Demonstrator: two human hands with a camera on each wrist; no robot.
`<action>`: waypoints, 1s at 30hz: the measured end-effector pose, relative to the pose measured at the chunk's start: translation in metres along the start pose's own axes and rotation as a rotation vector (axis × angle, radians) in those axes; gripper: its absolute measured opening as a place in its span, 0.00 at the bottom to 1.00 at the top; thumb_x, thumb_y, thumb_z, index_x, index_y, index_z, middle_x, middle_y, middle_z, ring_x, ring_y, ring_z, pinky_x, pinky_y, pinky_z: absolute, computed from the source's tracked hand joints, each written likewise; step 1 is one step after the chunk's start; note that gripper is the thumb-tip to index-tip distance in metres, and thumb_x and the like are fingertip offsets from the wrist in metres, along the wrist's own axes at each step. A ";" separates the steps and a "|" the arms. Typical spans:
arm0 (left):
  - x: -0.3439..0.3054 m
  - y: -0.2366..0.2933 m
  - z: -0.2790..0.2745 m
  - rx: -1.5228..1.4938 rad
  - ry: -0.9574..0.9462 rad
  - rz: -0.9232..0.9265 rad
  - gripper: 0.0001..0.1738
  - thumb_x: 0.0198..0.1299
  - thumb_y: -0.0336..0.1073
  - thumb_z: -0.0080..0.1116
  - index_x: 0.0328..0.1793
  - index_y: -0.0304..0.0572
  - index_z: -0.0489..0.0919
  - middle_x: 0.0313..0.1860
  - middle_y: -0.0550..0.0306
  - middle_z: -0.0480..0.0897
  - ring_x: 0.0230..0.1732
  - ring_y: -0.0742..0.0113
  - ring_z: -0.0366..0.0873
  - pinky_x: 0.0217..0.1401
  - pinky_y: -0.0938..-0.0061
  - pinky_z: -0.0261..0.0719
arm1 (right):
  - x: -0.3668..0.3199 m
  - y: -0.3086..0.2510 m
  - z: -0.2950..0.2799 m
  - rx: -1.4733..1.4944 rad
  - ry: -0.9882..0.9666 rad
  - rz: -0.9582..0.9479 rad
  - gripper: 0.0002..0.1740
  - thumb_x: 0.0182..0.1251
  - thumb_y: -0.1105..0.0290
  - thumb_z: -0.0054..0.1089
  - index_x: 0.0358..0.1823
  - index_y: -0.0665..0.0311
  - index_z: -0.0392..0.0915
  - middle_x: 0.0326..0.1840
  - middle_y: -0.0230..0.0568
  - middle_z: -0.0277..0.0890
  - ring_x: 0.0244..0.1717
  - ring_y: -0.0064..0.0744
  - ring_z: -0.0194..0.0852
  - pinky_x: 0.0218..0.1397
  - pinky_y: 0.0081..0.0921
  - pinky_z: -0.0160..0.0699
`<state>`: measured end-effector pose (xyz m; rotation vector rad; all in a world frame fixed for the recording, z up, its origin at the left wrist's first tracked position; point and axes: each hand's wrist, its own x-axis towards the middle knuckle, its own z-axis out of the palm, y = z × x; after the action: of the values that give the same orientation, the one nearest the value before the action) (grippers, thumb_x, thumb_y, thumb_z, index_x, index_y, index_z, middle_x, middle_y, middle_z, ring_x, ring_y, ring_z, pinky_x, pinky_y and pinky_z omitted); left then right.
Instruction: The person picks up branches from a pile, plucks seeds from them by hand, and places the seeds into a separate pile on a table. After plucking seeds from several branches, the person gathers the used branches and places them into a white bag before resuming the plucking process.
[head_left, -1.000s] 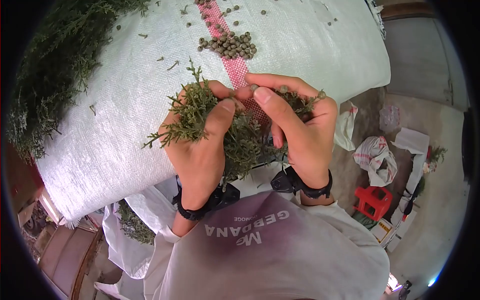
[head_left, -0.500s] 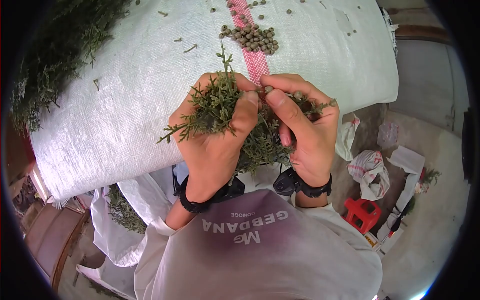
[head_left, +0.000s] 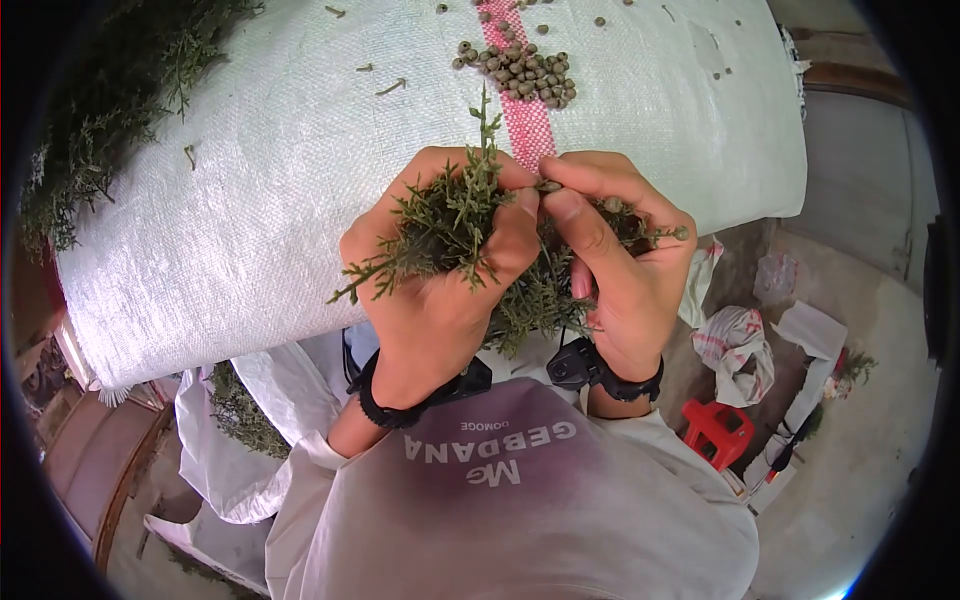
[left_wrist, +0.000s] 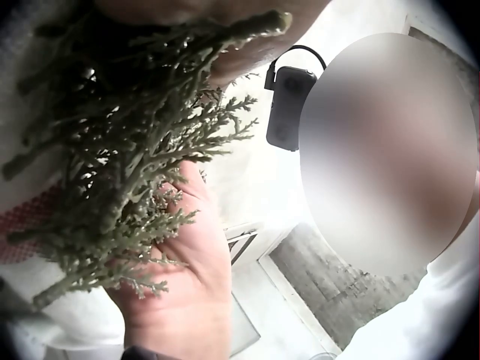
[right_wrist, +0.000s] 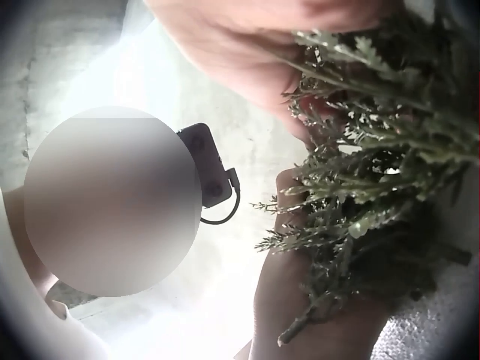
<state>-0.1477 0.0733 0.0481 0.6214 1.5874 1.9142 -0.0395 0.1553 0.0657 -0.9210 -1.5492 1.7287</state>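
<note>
My left hand (head_left: 425, 310) grips a bunch of green conifer sprigs (head_left: 450, 230), whose scaly tips poke out above the thumb and over the back of the fingers. Opposite it, my right hand (head_left: 630, 285) has its thumb and forefinger pinched at a small round cone (head_left: 548, 186), right beside the left fingertips. A sprig bearing further cones (head_left: 613, 205) lies across the right palm, under the curled fingers. More greenery (head_left: 540, 305) hangs below, between the two hands. In the left wrist view, cut stems of the bunch (left_wrist: 124, 180) show close up.
A big white woven sack (head_left: 270, 200) with a red stripe lies under the hands. On the stripe sits a pile of brown round cones (head_left: 525, 75), with several scattered around. Dark conifer branches (head_left: 110, 110) cover the sack's left end. A red stool (head_left: 718, 433) stands at right.
The fingertips of both hands have drawn together around the small cone. Hands and cone pile appear farther right as the head view shifts. The grip on the bunch is kept.
</note>
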 end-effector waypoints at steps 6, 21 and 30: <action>0.003 0.006 -0.002 0.079 -0.027 -0.082 0.09 0.55 0.20 0.62 0.43 0.29 0.82 0.33 0.61 0.84 0.34 0.81 0.77 0.40 0.84 0.77 | 0.001 0.001 0.001 0.007 0.034 -0.012 0.11 0.63 0.84 0.65 0.46 0.70 0.85 0.47 0.43 0.82 0.33 0.17 0.80 0.23 0.10 0.67; 0.007 0.007 0.002 0.088 -0.051 -0.039 0.09 0.54 0.19 0.62 0.42 0.30 0.79 0.33 0.63 0.82 0.35 0.82 0.76 0.41 0.84 0.76 | 0.003 0.011 -0.006 -0.050 0.011 -0.136 0.11 0.64 0.81 0.65 0.47 0.72 0.83 0.47 0.46 0.82 0.26 0.14 0.73 0.20 0.10 0.63; 0.006 0.013 0.006 0.025 -0.004 -0.149 0.09 0.52 0.18 0.58 0.40 0.30 0.80 0.32 0.63 0.82 0.35 0.80 0.77 0.41 0.83 0.76 | 0.001 0.000 -0.008 0.095 0.004 0.074 0.11 0.61 0.88 0.63 0.44 0.73 0.84 0.46 0.46 0.84 0.28 0.16 0.77 0.23 0.11 0.69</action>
<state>-0.1493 0.0801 0.0616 0.5024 1.6102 1.7859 -0.0332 0.1610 0.0649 -0.9440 -1.4336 1.8348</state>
